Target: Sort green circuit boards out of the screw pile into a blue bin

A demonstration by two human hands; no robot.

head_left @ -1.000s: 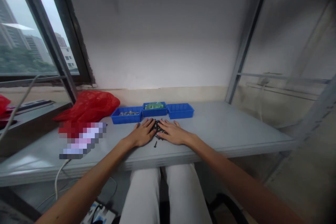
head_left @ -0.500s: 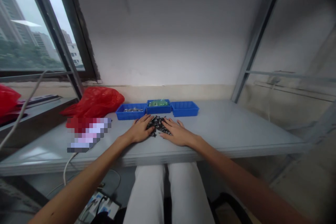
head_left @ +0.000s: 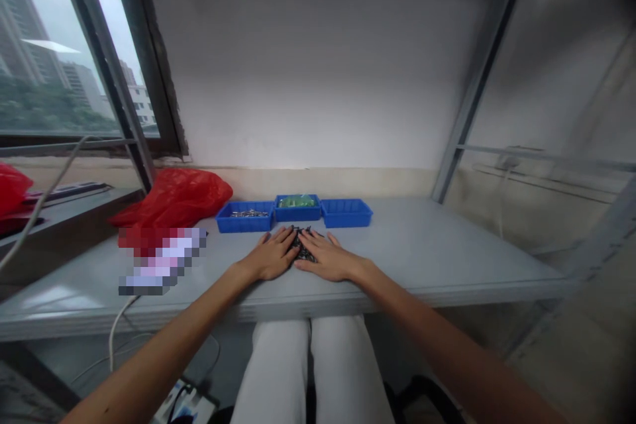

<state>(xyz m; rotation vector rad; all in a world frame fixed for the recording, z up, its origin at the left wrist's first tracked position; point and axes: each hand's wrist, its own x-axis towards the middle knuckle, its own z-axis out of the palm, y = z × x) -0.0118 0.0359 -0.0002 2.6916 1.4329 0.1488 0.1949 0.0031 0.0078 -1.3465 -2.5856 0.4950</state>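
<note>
The left hand (head_left: pixel 271 255) and the right hand (head_left: pixel 325 256) are lying flat, fingers together, palms down on the grey table (head_left: pixel 422 252), cupping a small heap of black screws (head_left: pixel 301 245) between them, just before three blue plastic trays (head_left: pixel 293 212). In my judgement, loose screws could be slipping under the fingers and rolling off the near edge.

You've got the row of three blue trays (head_left: pixel 294 213) as your marker: right of it the grey table (head_left: pixel 437 245) runs bare to the metal post (head_left: pixel 464 112). Left of the trays the red bag (head_left: pixel 173 197) blocks the way. Just in front, both hands flank a pile of black screws (head_left: pixel 302 245).
</note>
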